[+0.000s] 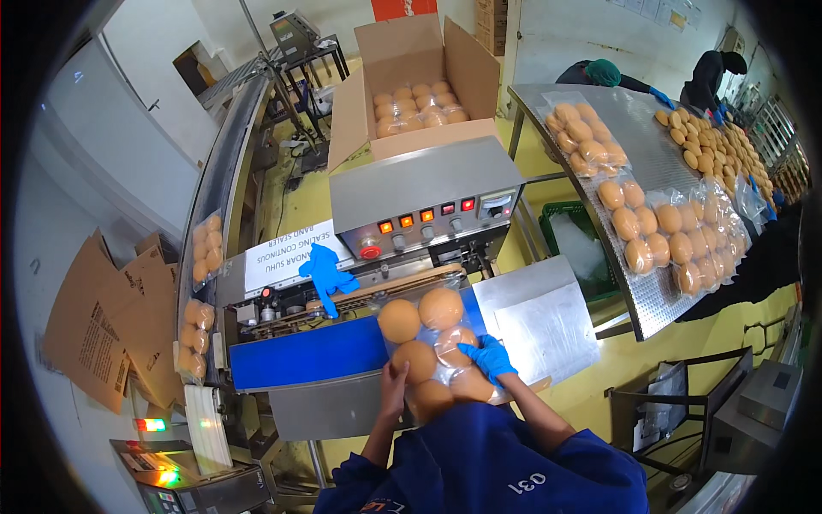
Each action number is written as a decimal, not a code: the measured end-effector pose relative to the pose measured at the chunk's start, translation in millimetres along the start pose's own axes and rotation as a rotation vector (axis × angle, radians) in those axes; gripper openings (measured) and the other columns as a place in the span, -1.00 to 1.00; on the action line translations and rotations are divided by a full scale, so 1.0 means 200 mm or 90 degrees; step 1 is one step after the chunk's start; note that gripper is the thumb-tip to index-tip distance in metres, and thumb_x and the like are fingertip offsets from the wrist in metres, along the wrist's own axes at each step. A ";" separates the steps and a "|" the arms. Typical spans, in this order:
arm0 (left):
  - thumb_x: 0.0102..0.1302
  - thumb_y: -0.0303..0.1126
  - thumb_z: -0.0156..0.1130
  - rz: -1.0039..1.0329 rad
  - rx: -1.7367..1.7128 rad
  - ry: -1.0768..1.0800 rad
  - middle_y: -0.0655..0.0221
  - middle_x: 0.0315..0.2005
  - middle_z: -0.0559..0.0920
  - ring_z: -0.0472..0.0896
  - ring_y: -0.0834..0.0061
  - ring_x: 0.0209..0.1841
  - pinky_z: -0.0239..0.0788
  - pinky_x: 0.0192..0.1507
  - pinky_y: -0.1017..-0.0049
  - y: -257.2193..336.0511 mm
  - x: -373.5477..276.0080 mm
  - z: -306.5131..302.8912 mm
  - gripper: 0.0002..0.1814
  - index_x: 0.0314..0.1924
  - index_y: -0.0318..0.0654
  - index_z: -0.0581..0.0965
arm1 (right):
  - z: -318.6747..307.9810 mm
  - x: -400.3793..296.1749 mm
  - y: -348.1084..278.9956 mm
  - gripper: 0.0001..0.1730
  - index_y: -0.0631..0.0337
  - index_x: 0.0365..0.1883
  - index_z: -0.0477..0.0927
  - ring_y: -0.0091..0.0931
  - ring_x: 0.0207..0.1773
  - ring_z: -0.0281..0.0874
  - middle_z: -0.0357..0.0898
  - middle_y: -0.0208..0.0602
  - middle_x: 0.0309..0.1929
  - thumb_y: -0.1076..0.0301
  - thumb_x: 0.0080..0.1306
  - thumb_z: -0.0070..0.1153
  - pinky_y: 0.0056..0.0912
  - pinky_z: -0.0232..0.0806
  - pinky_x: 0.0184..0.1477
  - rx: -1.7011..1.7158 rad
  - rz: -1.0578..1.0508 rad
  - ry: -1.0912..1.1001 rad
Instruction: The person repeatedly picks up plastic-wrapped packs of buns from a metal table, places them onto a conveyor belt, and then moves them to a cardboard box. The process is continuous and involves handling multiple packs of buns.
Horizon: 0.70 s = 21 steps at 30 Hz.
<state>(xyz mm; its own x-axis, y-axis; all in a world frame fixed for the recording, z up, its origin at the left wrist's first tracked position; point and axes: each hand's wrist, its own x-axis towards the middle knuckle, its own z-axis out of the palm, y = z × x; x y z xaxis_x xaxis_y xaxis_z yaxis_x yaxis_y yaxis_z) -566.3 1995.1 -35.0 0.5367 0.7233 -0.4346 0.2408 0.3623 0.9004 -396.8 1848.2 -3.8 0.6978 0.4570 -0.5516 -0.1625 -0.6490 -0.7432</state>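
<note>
My bare left hand [395,389] grips the left side of a clear plastic bag of round buns [414,360]. My right hand [491,360], in a blue glove, holds the bag's right side, its fingers spread over one bun. The buns lie in two columns. The bag's far end is at the guide of a continuous band sealer [424,186], over its blue conveyor belt [308,353]; whether the film is inside the guide I cannot tell. An empty blue glove [324,276] lies on the sealer, left of lit orange and red switches [427,215].
Behind the sealer stands an open carton [411,138] holding bagged buns. Bun bags [207,250] lie on a conveyor [225,154] at left. The metal table [616,115] at right bears bagged and loose buns; people work around it. Below is a green crate [571,218].
</note>
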 end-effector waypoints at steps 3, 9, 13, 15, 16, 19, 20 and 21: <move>0.13 -0.19 0.09 0.027 0.033 0.050 0.23 -0.13 0.38 0.35 0.47 -0.09 0.14 -0.03 0.53 0.08 -0.08 -0.06 -0.45 0.00 -0.44 0.21 | 0.11 -0.03 0.01 -0.33 0.35 -0.12 0.37 -0.48 -0.20 0.39 0.45 -0.19 -0.23 0.01 -0.07 0.18 -0.48 0.26 -0.17 0.122 0.029 -0.126; 0.17 -0.17 0.03 0.069 0.083 0.137 0.25 -0.26 0.46 0.40 0.48 -0.19 0.21 -0.12 0.51 0.07 -0.11 -0.22 -0.57 -0.11 -0.40 0.32 | 0.40 -0.10 0.02 -0.45 0.32 -0.12 0.35 -0.51 -0.19 0.37 0.43 -0.28 -0.21 0.26 -0.06 0.22 -0.51 0.26 -0.16 0.370 -0.078 -0.180; 0.17 -0.15 0.02 0.140 0.177 0.185 0.24 -0.34 0.48 0.42 0.49 -0.26 0.23 -0.20 0.51 0.07 -0.10 -0.31 -0.59 -0.18 -0.41 0.37 | 0.46 -0.07 0.00 -0.39 0.31 -0.05 0.29 -0.54 -0.15 0.35 0.40 -0.33 -0.17 0.29 -0.05 0.22 -0.54 0.23 -0.15 0.310 -0.022 -0.273; 0.19 -0.13 -0.02 0.146 0.182 0.194 0.24 -0.34 0.49 0.42 0.50 -0.26 0.22 -0.21 0.53 0.05 -0.11 -0.40 -0.57 -0.18 -0.41 0.37 | 0.50 -0.09 -0.09 -0.42 0.29 -0.07 0.32 -0.54 -0.17 0.36 0.42 -0.32 -0.19 0.31 -0.06 0.22 -0.52 0.26 -0.16 0.374 0.030 -0.329; 0.19 -0.11 -0.04 0.151 0.182 0.198 0.24 -0.34 0.49 0.42 0.51 -0.26 0.22 -0.21 0.53 0.04 -0.10 -0.43 -0.56 -0.18 -0.42 0.37 | 0.53 -0.09 -0.09 -0.44 0.26 -0.10 0.35 -0.54 -0.20 0.38 0.44 -0.32 -0.22 0.30 -0.07 0.24 -0.49 0.28 -0.19 0.372 0.029 -0.328; 0.15 -0.11 0.03 0.144 0.183 0.237 0.24 -0.40 0.51 0.44 0.48 -0.34 0.25 -0.27 0.51 0.02 -0.09 -0.53 -0.56 -0.21 -0.40 0.40 | 0.68 -0.07 -0.05 -0.48 0.24 -0.15 0.39 -0.53 -0.27 0.42 0.47 -0.32 -0.27 0.31 -0.09 0.26 -0.47 0.32 -0.25 0.371 0.013 -0.309; 0.14 -0.10 0.04 0.151 0.182 0.248 0.24 -0.42 0.51 0.45 0.48 -0.36 0.25 -0.29 0.51 0.03 -0.09 -0.55 -0.56 -0.21 -0.40 0.40 | 0.74 -0.05 -0.03 -0.49 0.24 -0.15 0.39 -0.53 -0.28 0.43 0.47 -0.32 -0.28 0.32 -0.09 0.26 -0.48 0.33 -0.26 0.370 0.005 -0.300; 0.13 -0.09 0.05 0.155 0.180 0.263 0.24 -0.44 0.51 0.45 0.49 -0.38 0.26 -0.31 0.51 0.04 -0.09 -0.58 -0.55 -0.21 -0.40 0.40 | 0.78 -0.05 -0.02 -0.50 0.24 -0.16 0.40 -0.52 -0.29 0.43 0.47 -0.32 -0.29 0.33 -0.10 0.26 -0.48 0.33 -0.28 0.360 0.004 -0.297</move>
<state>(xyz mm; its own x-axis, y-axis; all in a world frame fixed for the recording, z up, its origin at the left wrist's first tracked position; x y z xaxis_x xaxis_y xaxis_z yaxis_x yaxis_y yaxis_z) -667.2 2053.3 -21.9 0.2562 0.9573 -0.1337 0.3876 0.0249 0.9215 -511.5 1941.6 -54.4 0.3464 0.7477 -0.5665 -0.5891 -0.2966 -0.7517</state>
